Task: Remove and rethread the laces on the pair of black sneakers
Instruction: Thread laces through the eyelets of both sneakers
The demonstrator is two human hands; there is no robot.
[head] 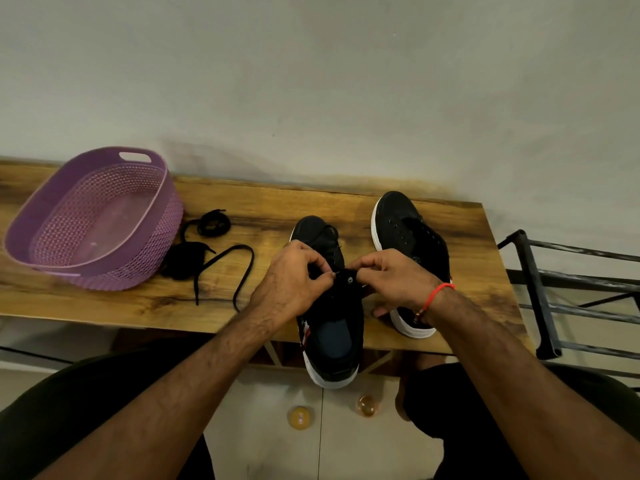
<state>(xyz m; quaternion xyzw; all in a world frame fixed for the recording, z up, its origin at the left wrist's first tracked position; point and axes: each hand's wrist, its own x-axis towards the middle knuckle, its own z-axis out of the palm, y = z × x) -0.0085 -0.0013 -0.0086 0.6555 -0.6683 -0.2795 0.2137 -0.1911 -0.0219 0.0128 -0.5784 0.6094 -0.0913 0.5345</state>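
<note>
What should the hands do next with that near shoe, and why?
Probably draw the lace on through the near shoe's top eyelet. The left hand and right hand both pinch at its tongue, laces already cross nearer its toe, while the far shoe has empty eyelets and a loose lace lies beside.

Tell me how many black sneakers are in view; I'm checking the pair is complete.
2. One sneaker stands on the table at right; the other sneaker lies at the table's near edge, under both hands.

Dim, warm indoor light, soft shadows, wide-angle bending at the edges, mild overall softness.
</note>
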